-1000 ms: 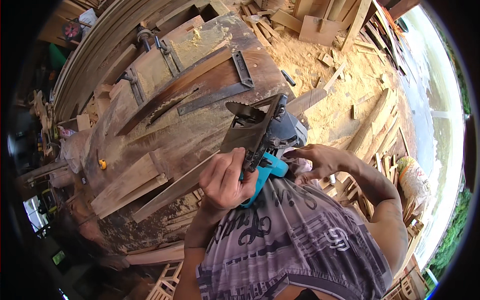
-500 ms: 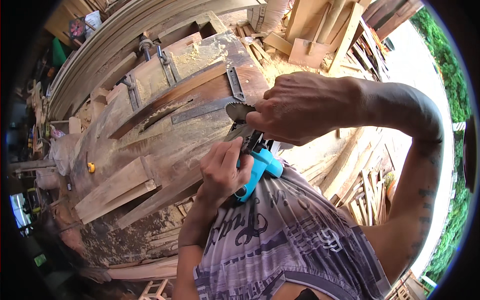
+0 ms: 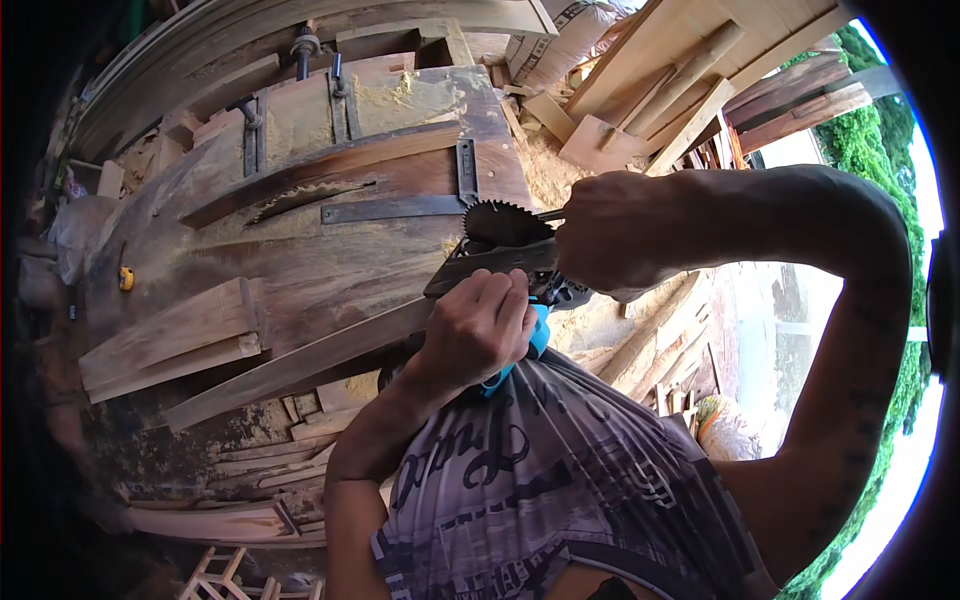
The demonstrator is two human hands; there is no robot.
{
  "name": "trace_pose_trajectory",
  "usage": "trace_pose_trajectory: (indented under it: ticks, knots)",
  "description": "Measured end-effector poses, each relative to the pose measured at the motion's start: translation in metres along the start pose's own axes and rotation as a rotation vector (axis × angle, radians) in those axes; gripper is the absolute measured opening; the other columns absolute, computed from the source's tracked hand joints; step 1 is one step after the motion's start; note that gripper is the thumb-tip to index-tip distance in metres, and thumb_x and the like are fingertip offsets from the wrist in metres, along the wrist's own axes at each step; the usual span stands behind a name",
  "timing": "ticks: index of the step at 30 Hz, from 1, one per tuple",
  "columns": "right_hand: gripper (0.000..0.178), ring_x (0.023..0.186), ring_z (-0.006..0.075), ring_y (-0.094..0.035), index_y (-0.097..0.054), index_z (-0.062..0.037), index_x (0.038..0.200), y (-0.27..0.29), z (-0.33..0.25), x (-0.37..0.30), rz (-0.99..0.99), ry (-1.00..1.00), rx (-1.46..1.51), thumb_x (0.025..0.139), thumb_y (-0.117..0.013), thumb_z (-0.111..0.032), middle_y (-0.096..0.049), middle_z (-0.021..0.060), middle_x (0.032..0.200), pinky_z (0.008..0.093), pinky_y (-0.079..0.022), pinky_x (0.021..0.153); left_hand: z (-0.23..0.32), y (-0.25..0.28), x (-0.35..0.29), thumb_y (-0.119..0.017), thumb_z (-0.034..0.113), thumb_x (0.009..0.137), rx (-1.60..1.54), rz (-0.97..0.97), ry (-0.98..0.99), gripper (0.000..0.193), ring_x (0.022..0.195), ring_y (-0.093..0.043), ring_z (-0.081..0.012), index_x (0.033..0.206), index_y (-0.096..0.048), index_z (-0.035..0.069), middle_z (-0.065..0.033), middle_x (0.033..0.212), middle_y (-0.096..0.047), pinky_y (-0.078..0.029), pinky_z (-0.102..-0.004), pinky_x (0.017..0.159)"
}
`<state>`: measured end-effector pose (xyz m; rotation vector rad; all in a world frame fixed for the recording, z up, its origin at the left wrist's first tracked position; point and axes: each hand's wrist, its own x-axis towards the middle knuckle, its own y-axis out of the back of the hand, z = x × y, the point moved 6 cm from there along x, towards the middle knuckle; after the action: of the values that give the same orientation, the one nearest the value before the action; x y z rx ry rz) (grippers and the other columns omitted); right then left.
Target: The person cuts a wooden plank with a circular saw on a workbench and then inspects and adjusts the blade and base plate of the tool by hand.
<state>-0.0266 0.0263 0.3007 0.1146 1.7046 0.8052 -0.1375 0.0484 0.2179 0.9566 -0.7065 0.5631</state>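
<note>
Circular saw [image 3: 540, 330], head view: lies upturned against the shirt [image 3: 570, 480], just off the near right corner of the surface [image 3: 335, 268]. Teal body mostly hidden by the arms; whether any of it rests on the surface, cannot tell. Toothed blade [image 3: 503, 224] stands above the dark base plate [image 3: 480, 268].

Left hand [image 3: 472, 330]: fingers bent over the near edge of the plate, gripping closely, clear of the teeth. Right hand [image 3: 615, 235]: fingers curled tight beside the blade, apparently round a slim rod [image 3: 550, 214] whose end points at it; what the rod is, cannot tell.

Handling, by judgement: saw likely heavy and lopsided, weight in the motor side; wants body support as well as a grip. Plate looks stiff, its rim a sound hold, though dust may make it slick. Teal body should be safer for lifting. Teeth probably sharp and easily chipped; no place for fingers.

Nearby: steel square [image 3: 395, 208] towards the surface's right edge, curved wood piece [image 3: 320, 170] beyond it, long board [image 3: 300, 365] along the near edge.
</note>
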Motion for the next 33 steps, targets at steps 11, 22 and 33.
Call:
trace_pose_trajectory:
  ticks: [11,22,33]
  knots:
    - [0.014,0.058,0.0261,-0.069,-0.071,-0.0128,0.061,-0.025,-0.028,-0.009,0.274,-0.108,-0.206,0.074,-0.070,-0.017,-0.067,0.0077,0.059,0.0393,-0.051,0.050,0.007,-0.007,-0.004,-0.075,0.003,0.069,-0.001,-0.026,-0.056,0.032,0.064,-0.057,-0.0237,0.097,-0.065,-0.010,-0.0115,0.077,-0.057,-0.051,-0.0327,0.057]
    - [0.020,0.053,0.0367,-0.063,-0.062,-0.0012,0.062,-0.032,0.009,-0.003,0.106,-0.165,0.207,0.077,-0.063,-0.014,-0.059,0.0170,0.056,0.0448,-0.050,0.053,0.000,-0.015,-0.014,-0.073,0.002,0.071,0.085,-0.043,-0.059,0.027,0.065,-0.057,-0.0230,0.094,-0.067,-0.010,-0.0111,0.077,-0.058,-0.051,-0.0333,0.058]
    - [0.014,0.055,0.0317,-0.065,-0.066,-0.0052,0.060,-0.045,-0.017,-0.007,0.040,-0.213,0.086,0.066,-0.073,-0.015,-0.063,0.0130,0.058,0.0410,-0.051,0.053,0.014,-0.028,-0.006,-0.071,0.003,0.074,0.032,-0.039,-0.114,0.022,0.066,-0.058,-0.0209,0.092,-0.066,-0.008,-0.0087,0.074,-0.055,-0.051,-0.0320,0.058]
